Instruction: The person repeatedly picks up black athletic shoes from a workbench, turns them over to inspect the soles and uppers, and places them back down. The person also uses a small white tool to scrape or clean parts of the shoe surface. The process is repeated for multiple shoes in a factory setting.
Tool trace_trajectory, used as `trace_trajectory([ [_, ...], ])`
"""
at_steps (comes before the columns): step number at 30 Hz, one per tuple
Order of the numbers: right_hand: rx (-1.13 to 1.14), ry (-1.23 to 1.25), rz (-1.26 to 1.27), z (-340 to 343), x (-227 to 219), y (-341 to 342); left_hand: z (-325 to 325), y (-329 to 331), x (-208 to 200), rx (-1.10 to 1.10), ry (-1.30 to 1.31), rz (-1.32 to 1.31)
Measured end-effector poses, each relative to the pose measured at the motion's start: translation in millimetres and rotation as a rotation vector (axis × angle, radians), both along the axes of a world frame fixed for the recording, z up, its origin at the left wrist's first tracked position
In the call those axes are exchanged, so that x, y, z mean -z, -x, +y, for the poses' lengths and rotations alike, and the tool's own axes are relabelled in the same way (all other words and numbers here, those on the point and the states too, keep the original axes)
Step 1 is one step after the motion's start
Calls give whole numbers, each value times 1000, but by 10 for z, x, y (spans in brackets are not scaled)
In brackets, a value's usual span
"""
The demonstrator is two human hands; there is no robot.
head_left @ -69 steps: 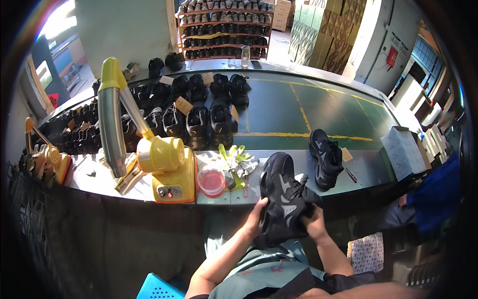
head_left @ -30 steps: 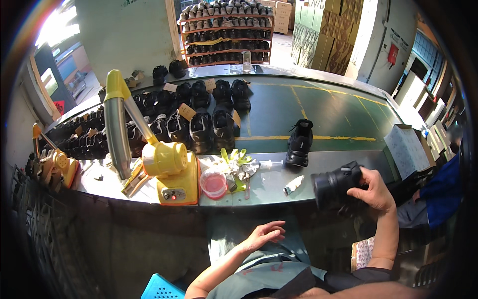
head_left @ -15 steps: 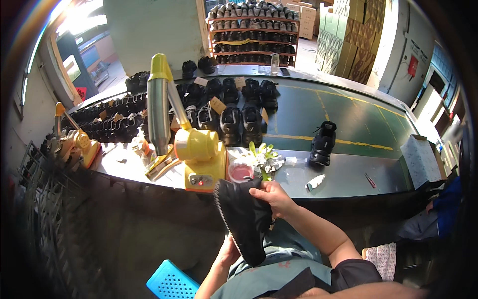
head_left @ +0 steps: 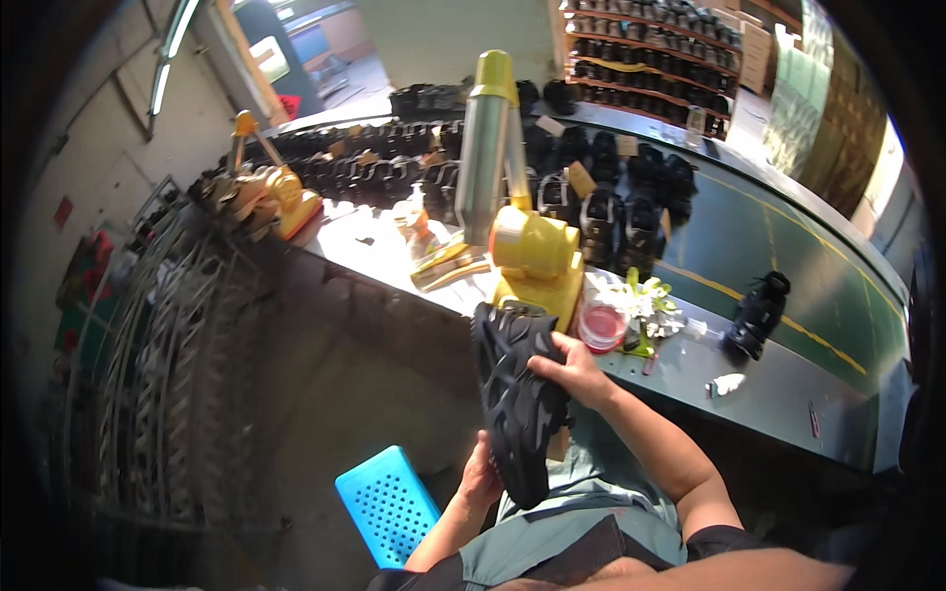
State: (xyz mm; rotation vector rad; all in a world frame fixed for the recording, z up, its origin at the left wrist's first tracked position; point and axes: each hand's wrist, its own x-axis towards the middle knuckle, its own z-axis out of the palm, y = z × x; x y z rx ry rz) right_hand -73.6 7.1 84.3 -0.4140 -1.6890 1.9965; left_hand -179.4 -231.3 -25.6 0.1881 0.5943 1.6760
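Observation:
A black sneaker (head_left: 514, 419) is held upright over my lap, its patterned sole turned up toward me. My right hand (head_left: 583, 372) grips its far right side, thumb lying over the sole. Low on its left edge, my left hand (head_left: 479, 475) holds the sneaker, with part of the fingers hidden behind it. Just beyond the sneaker stands a yellow machine (head_left: 537, 251) with a silver cylinder. Beside that machine are a clear cup of pink liquid (head_left: 603, 327) and a bunch of white flowers (head_left: 645, 303).
Another black sneaker (head_left: 757, 317) stands on the bench (head_left: 650, 376), near a white tube (head_left: 725, 384) and a thin red tool (head_left: 814, 419). Rows of black shoes (head_left: 384, 163) fill the far side. A blue perforated stool (head_left: 386, 500) and a metal rack (head_left: 158, 394) are at left.
The sneaker has been turned so its sole faces me instead of its side. Both hands stay on it. My view has swung left, so the bench appears shifted right.

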Motion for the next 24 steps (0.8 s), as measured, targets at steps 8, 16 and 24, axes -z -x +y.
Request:
trace_trajectory([
  [8, -35, 299, 71, 529, 77, 514, 436, 124, -613, -94, -158, 92],
  [16, 8, -170, 78, 483, -215, 490, 605, 287, -299, -173, -74, 77],
  [24, 33, -373, 63, 297, -213, 312, 627, 320, -159, -91, -114, 87],
])
